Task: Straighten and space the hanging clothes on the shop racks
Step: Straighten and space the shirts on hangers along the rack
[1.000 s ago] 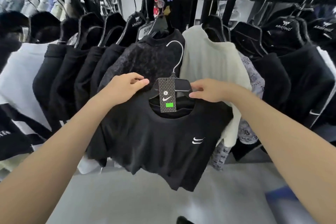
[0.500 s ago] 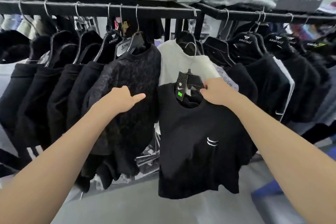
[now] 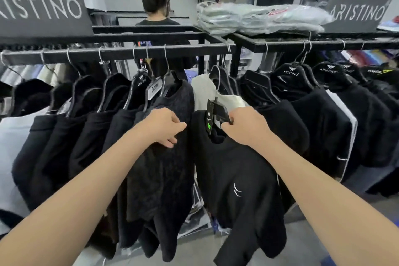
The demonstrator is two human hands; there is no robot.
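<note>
A black T-shirt (image 3: pixel 235 179) with a small white logo hangs on a black hanger (image 3: pixel 220 110) with a tag. My right hand (image 3: pixel 244 125) grips that hanger at its right shoulder, holding it just below the black rail (image 3: pixel 121 54); its wire hook rises toward the rail in front of a cream shirt (image 3: pixel 205 90). My left hand (image 3: pixel 166 126) rests on a dark textured shirt (image 3: pixel 170 157) to the left, fingers lightly curled against the cloth. Several more black shirts hang along the rail on both sides.
A second rail (image 3: pixel 323 42) runs to the right with dark shirts on branded hangers. Folded bagged clothes (image 3: pixel 254 18) lie on top of the rack. A person (image 3: pixel 155 6) stands behind the rack, facing away. Grey signs sit at both upper corners.
My right hand has carried the black T-shirt up and to the right, toward the rail. My left hand let go of it and moved onto the dark textured shirt. The view has tilted up.
</note>
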